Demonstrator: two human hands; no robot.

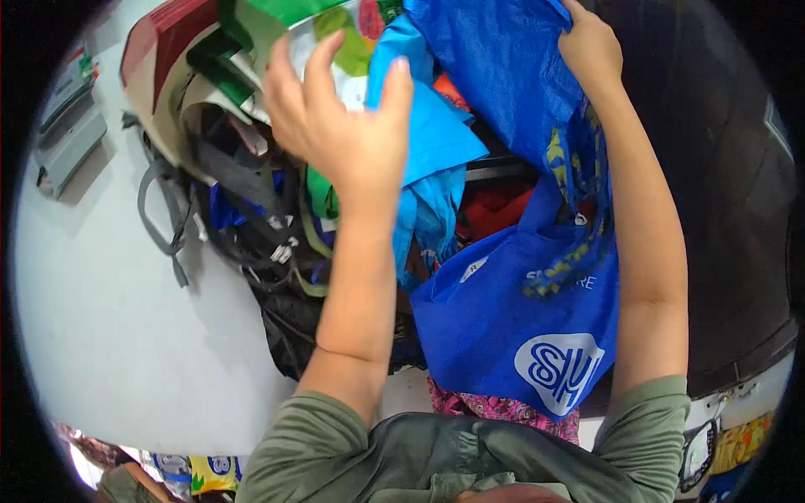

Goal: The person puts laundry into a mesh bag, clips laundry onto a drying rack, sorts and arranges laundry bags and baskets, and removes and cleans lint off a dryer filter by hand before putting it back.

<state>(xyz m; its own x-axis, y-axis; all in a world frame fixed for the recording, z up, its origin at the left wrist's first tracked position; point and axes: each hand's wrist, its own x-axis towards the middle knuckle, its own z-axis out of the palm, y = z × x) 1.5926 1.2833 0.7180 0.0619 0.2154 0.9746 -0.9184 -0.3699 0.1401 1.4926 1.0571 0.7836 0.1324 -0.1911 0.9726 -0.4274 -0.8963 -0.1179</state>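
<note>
My right hand (592, 52) grips the top edge of a blue woven bag (503, 75) and holds it up at the back right. With fingers spread, my left hand (344, 138) hovers over the pile, holding nothing that I can see. A light-blue cloth bag (444, 142) lies just right of it, and a green and white printed bag (268, 17) is behind its fingers. Below the raised bag hangs a blue bag with a white SM logo (478, 310); I cannot tell whether the two are one piece.
A red and cream bag (168, 54) stands at the back left, with dark straps (168, 210) trailing onto the white table (159, 352). A grey device (74, 142) sits far left. Pink patterned fabric (503, 411) shows near my body; a large black item (713, 210) fills the right side.
</note>
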